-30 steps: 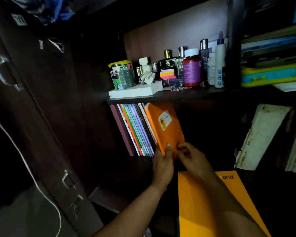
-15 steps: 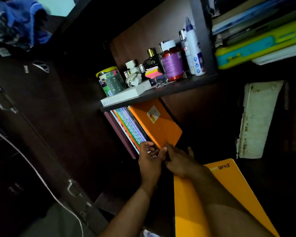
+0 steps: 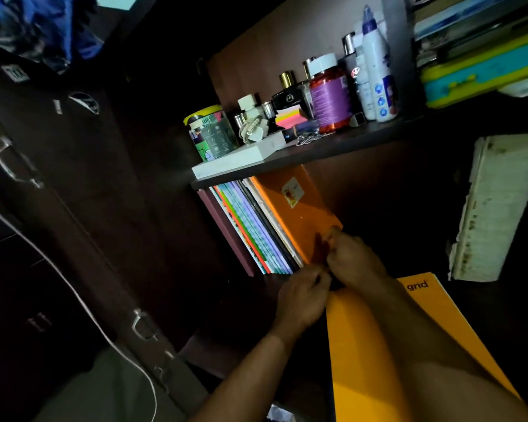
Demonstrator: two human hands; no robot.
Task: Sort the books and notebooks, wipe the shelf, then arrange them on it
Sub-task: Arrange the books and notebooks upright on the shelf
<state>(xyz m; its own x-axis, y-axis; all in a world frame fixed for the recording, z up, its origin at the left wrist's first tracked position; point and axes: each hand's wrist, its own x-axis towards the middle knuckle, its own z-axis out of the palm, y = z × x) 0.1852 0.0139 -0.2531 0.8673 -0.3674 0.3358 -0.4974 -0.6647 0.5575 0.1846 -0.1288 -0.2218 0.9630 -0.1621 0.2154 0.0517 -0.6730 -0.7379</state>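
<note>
The flat orange notebook with a small sticker leans at the right end of a row of thin books and notebooks on the dark lower shelf. Both hands meet at its bottom corner. The right hand has its fingers curled on that corner, and it seems to pinch it. The left hand is curled just below, but I cannot tell what it holds.

I think the step is setting this notebook straight in the row. To do it well, push the bottom edge in flat against the row so it stands up and does not slide out.

A big yellow notebook with the word "grid" lies under the right arm, near the shelf's front edge.
</note>
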